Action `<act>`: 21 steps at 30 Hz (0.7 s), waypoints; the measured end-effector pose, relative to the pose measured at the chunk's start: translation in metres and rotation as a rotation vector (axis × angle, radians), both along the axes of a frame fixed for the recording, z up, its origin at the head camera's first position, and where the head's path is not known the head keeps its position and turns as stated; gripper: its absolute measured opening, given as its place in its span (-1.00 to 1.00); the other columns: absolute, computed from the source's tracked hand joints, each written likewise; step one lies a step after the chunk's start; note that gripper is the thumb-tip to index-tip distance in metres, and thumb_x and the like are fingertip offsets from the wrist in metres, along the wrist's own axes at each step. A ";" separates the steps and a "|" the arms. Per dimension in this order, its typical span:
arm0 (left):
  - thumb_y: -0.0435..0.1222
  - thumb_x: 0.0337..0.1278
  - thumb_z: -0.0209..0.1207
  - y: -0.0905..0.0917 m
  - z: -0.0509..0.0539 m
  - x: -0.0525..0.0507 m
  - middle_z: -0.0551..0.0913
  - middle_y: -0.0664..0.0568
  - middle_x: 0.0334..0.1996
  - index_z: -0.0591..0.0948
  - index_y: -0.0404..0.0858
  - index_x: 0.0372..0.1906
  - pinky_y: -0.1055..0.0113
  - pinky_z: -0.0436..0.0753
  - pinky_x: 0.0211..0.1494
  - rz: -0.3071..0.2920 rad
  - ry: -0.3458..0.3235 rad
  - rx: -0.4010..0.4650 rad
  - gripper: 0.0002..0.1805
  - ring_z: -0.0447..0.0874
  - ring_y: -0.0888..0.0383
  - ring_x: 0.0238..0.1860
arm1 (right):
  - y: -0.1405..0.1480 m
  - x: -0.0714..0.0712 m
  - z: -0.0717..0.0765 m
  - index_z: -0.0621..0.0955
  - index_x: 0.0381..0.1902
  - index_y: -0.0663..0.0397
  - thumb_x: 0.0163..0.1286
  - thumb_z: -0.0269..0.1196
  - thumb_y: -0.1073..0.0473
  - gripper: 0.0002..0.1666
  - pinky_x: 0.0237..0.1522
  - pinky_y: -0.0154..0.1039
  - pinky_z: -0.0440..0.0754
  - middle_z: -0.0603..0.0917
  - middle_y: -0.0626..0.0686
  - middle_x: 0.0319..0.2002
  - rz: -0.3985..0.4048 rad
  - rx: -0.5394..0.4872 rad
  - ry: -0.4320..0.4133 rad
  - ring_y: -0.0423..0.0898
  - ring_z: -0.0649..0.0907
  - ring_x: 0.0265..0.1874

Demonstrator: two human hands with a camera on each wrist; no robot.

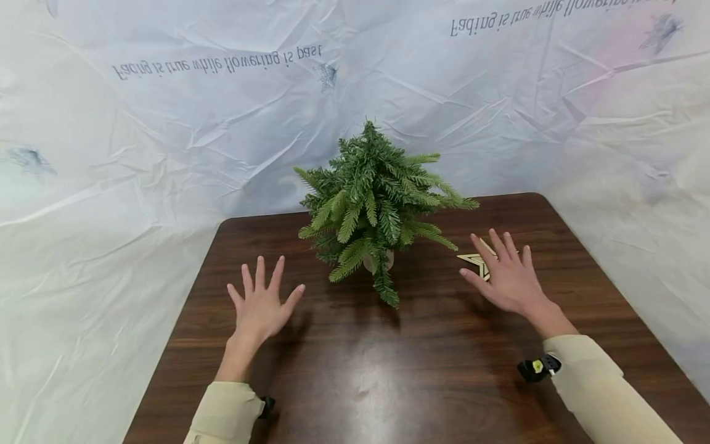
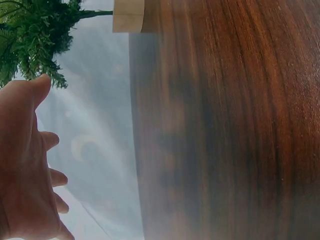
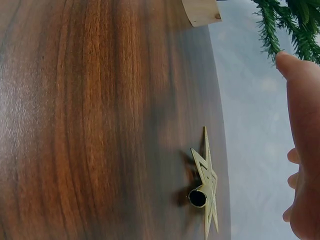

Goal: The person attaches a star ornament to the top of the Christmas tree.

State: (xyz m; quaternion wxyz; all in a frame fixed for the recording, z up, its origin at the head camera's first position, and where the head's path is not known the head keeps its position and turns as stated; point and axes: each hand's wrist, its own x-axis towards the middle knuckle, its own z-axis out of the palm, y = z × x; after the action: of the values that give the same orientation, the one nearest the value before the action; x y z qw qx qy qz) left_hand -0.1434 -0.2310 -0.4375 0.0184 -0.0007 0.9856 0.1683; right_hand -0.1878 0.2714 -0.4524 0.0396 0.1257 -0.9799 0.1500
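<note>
Surface: dark, glossy wood grain; wrinkled pale sheeting with printed lettering behind it. Tree: green, bushy, on a pale block base, standing toward the far edge, between left hand and right hand. Star: gold, openwork, with a round tube, on the surface right of the tree. Both hands raised, fingers spread apart; right fingers overlap the star in head view, apart from it in right wrist view

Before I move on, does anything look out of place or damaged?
Nothing visible looks spilled or broken. The backdrop is the oddity: it's creased, and its lettering appears flipped. The star lies on the table, off the tree; I can't tell whether that's misplaced.
</note>
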 end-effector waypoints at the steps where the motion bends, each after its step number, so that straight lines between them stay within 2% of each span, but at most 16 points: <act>1: 0.35 0.53 -0.10 0.000 0.001 -0.001 -0.39 -0.26 0.73 -0.15 0.04 0.77 -0.63 -0.51 0.47 -0.002 0.001 0.001 -0.03 -0.64 -0.39 0.67 | 0.000 0.001 0.000 -0.01 0.76 -0.14 0.60 0.03 -0.42 0.02 0.45 0.68 -0.22 -0.07 0.39 0.70 -0.003 -0.004 0.000 0.51 -0.09 0.65; 4: 0.34 0.53 -0.10 0.001 0.003 -0.002 -0.35 -0.26 0.74 -0.12 0.02 0.77 -0.62 -0.49 0.48 -0.008 0.020 0.026 -0.04 -0.61 -0.40 0.68 | 0.002 0.002 0.000 0.02 0.76 -0.10 0.59 0.04 -0.42 0.02 0.45 0.68 -0.20 -0.06 0.40 0.69 -0.012 -0.024 -0.004 0.52 -0.08 0.65; 7: 0.31 0.56 -0.10 0.004 0.008 -0.003 -0.26 -0.25 0.74 -0.04 0.00 0.76 -0.61 -0.43 0.51 -0.007 0.069 0.098 -0.08 -0.50 -0.40 0.70 | 0.005 0.003 -0.004 0.06 0.75 -0.04 0.60 0.05 -0.40 0.01 0.44 0.69 -0.15 -0.01 0.43 0.68 -0.033 -0.066 -0.009 0.54 -0.03 0.63; 11: 0.22 0.58 -0.04 0.016 0.023 -0.004 -0.01 -0.23 0.72 0.16 -0.03 0.71 -0.57 -0.35 0.56 0.004 0.208 0.242 -0.19 -0.24 -0.35 0.72 | 0.014 0.001 -0.014 0.16 0.70 0.10 0.65 0.04 -0.31 -0.07 0.38 0.68 0.06 0.15 0.50 0.60 -0.081 -0.133 0.012 0.59 0.16 0.54; 14: 0.12 0.56 0.04 0.033 0.046 -0.006 0.21 -0.16 0.66 0.35 -0.06 0.63 -0.52 -0.30 0.60 0.003 0.370 0.363 -0.30 0.03 -0.26 0.69 | 0.024 -0.001 -0.023 0.25 0.64 0.23 0.69 0.01 -0.25 -0.14 0.24 0.68 0.25 0.27 0.56 0.51 -0.134 -0.169 0.020 0.64 0.28 0.42; 17: 0.06 0.53 0.09 0.054 0.076 -0.011 0.37 -0.13 0.58 0.48 -0.11 0.54 -0.46 -0.23 0.63 -0.035 0.540 0.467 -0.37 0.24 -0.19 0.62 | 0.033 -0.002 -0.029 0.32 0.57 0.34 0.70 -0.01 -0.23 -0.16 0.12 0.67 0.34 0.33 0.61 0.44 -0.191 -0.196 0.008 0.67 0.32 0.35; 19: 0.10 0.54 0.08 0.067 0.096 -0.014 0.42 -0.13 0.55 0.52 -0.13 0.51 -0.43 -0.15 0.64 -0.080 0.618 0.503 -0.36 0.31 -0.16 0.59 | 0.038 -0.003 -0.033 0.34 0.53 0.41 0.70 -0.01 -0.21 -0.17 0.14 0.66 0.33 0.34 0.64 0.40 -0.218 -0.228 -0.003 0.69 0.32 0.33; 21: 0.16 0.53 0.05 0.078 0.114 -0.018 0.46 -0.15 0.52 0.53 -0.16 0.49 -0.37 -0.02 0.65 -0.121 0.663 0.516 -0.32 0.34 -0.16 0.56 | 0.040 -0.003 -0.036 0.37 0.50 0.48 0.71 0.01 -0.17 -0.19 0.19 0.62 0.32 0.36 0.67 0.36 -0.233 -0.262 -0.008 0.68 0.32 0.32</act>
State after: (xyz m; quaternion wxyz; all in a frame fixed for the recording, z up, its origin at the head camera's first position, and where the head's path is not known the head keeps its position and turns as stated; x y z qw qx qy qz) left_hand -0.1614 -0.1529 -0.3232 -0.2902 0.1162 0.8620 0.3990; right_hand -0.1908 0.3118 -0.4881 0.0690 0.0046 -0.9601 0.2711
